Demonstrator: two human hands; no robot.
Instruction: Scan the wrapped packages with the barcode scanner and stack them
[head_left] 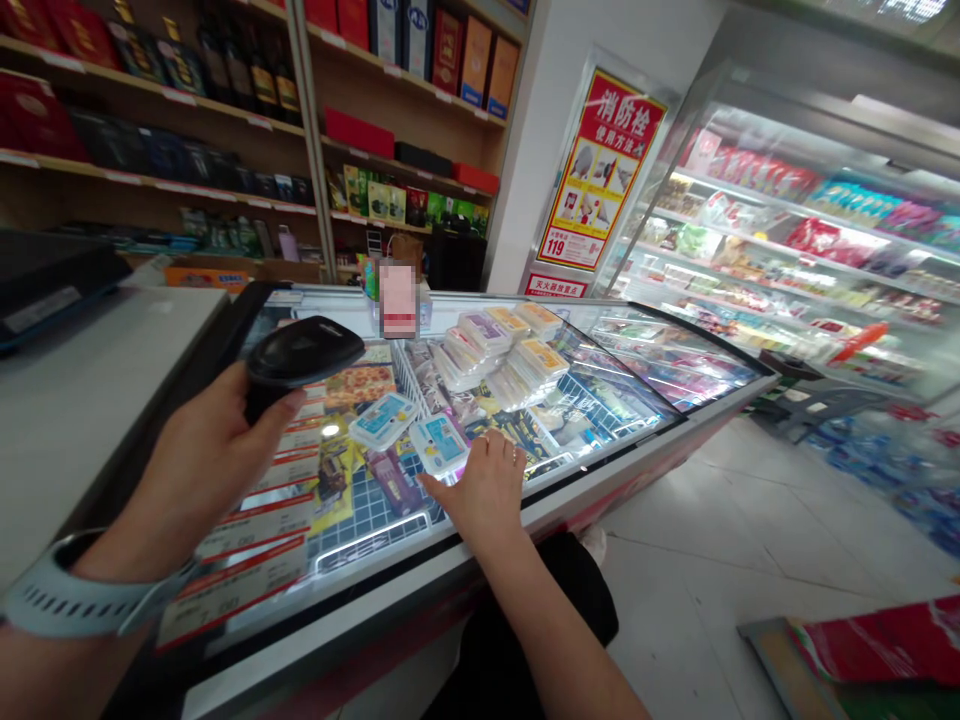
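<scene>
My left hand [217, 455] is closed around the handle of a black barcode scanner [306, 350], its head tilted over the freezer's glass top. Beside a clear plastic box with a blue label [439, 443], my right hand [487, 490] rests at the near right corner. Its thumb is spread from its fingers, and rings show on the fingers; whether it presses on the box I cannot tell. A second blue-labelled box [383, 420] lies just to the left. Behind them, several flat boxes with orange and purple labels [499, 350] are piled on the glass.
Under the chest freezer's [555, 505] glass lie packaged foods and wire baskets. Price tags [259, 540] line its left side. A small stand with a blurred card [399, 298] is at the back. Shelves of bottles and boxes [187, 90] rise behind; a lit display fridge [810, 230] stands right.
</scene>
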